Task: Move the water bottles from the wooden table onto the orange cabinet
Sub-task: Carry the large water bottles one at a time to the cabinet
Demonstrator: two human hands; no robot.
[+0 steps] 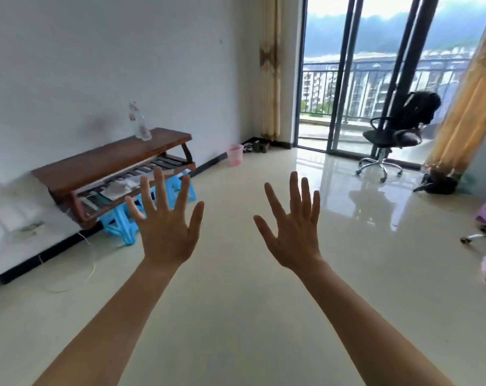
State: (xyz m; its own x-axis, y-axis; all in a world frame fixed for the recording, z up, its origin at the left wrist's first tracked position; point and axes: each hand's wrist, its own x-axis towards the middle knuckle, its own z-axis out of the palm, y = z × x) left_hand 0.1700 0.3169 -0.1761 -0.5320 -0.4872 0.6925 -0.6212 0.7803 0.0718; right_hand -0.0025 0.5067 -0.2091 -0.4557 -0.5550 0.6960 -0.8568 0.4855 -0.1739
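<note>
Showing both palms spread, empty: left hand (165, 232), right hand (293, 235) | clear water bottle (139, 122) stood at wooden table (97, 160) far edge | probably light, smooth, crushable; grasp mid-body.

Glossy tiled floor (264, 274), brown wooden table (110, 160), clear plastic water bottles (140, 126).

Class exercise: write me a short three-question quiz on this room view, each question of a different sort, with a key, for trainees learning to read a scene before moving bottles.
1. True or false: the left hand is holding a bottle.
2. Where do the water bottles stand?
A. on the floor
B. on the wooden table
C. on the office chair
3. Fill in: beneath the table stand stools coloured ____.

Key: 1 false, since both it and the right hand are spread open and empty; 2 B; 3 blue.
</note>
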